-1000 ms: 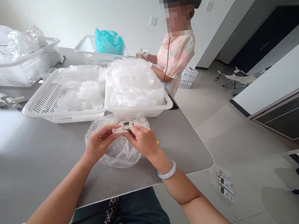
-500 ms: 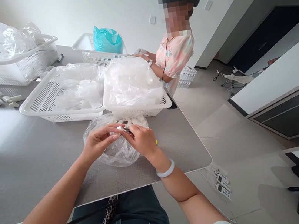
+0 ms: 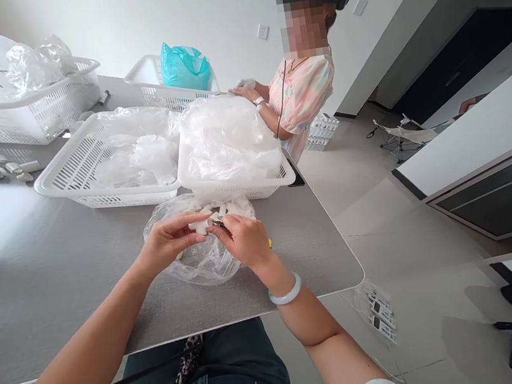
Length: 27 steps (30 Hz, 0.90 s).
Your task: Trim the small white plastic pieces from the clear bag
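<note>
L hand (image 3: 167,244) round white pc (image 3: 200,227), R hand (image 3: 246,238) round metal tool (image 3: 219,224), over clr bag (image 3: 212,268)

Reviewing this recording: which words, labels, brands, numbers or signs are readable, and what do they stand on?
Readable text: none.
Too small or blurred: any marks on the white rectangular devices with dark patches, low on the right, and on the white patterned stack behind the co-worker.
No lettering discernible: the white, tubular, plastic-looking piece in the left hand.
</note>
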Each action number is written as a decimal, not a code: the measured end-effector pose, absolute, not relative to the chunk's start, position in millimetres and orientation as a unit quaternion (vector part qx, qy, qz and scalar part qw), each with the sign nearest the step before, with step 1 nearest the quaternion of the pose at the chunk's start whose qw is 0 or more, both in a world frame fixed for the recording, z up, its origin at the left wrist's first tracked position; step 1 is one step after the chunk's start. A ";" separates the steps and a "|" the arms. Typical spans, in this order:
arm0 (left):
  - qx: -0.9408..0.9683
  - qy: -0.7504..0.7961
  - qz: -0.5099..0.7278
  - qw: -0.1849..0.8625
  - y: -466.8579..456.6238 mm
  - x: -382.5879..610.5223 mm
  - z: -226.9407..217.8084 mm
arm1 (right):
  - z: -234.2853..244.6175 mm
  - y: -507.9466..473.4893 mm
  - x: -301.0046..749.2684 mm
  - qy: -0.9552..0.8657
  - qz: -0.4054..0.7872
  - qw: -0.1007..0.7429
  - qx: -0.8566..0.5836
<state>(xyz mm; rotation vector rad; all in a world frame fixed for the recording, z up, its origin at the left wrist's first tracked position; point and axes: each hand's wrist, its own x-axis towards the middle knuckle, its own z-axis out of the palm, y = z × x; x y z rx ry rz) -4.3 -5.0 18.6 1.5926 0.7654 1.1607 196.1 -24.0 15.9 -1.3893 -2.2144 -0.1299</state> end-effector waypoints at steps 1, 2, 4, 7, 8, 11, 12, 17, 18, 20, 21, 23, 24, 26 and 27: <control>0.657 0.315 0.477 0.492 -5.1 -4.2 19.0 | 16.3 -24.2 196.3 -0.820 -0.049 0.258 -0.509; 0.658 0.314 0.475 0.493 -5.3 -3.9 19.6 | 16.7 -24.4 196.4 -0.820 -0.050 0.260 -0.508; 0.660 0.308 0.474 0.495 -5.6 -3.0 21.1 | 16.9 -24.5 196.5 -0.816 -0.055 0.265 -0.511; 0.674 0.303 0.478 0.475 -5.6 -2.0 21.9 | 15.7 -24.1 196.4 -0.812 -0.054 0.263 -0.518; 0.682 0.305 0.479 0.461 -5.5 -1.7 21.5 | 15.0 -24.0 196.3 -0.814 -0.051 0.259 -0.518; 0.701 0.315 0.486 0.416 -5.4 -1.1 18.8 | 13.6 -24.6 195.5 -0.818 -0.051 0.252 -0.514; 0.703 0.317 0.492 0.405 -5.4 -0.7 17.8 | 13.5 -25.0 195.1 -0.819 -0.054 0.251 -0.513; 0.700 0.323 0.512 0.379 -6.4 2.0 14.2 | 15.8 -27.7 191.8 -0.812 -0.058 0.256 -0.521; 0.697 0.324 0.514 0.381 -6.8 2.7 14.0 | 16.3 -28.2 191.1 -0.813 -0.055 0.258 -0.520; 0.690 0.326 0.518 0.386 -7.6 4.3 13.8 | 17.1 -28.8 190.0 -0.816 -0.045 0.261 -0.514; 0.686 0.327 0.521 0.388 -8.1 5.1 14.0 | 17.3 -28.9 189.7 -0.817 -0.040 0.261 -0.513; 0.679 0.325 0.527 0.393 -9.2 6.4 14.7 | 17.4 -28.8 189.6 -0.814 -0.032 0.257 -0.520; 0.679 0.321 0.529 0.395 -9.8 6.9 15.2 | 17.4 -28.7 189.8 -0.811 -0.030 0.254 -0.526; 0.684 0.316 0.529 0.392 -11.2 7.5 16.5 | 17.8 -28.6 190.4 -0.804 -0.028 0.249 -0.539; 0.687 0.318 0.527 0.387 -12.0 7.6 17.1 | 18.0 -28.8 190.5 -0.802 -0.027 0.250 -0.542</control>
